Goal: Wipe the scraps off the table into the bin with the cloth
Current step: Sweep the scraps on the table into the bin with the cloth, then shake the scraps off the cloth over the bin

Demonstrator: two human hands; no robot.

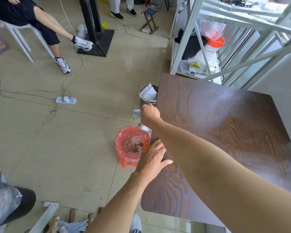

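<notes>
Risk: we judge the last scraps could miss the bin (133,145), since it stands on the floor just beyond our left hand (151,158) and only partly under the bench (225,140) edge; a fast sweep would scatter them.
Right hand (149,115): closed in a fist on the cloth (137,113), held past the bench edge, beyond the left hand.
Left hand: open, fingers spread flat on the bench edge, beside the bin.
Bin: lined with a pink bag, brown scraps heaped at the bottom.
Grey can (149,94): just beyond our right hand, crumpled white paper inside.
Bench: no scraps showing near either hand; we cannot tell what the arms hide.
</notes>
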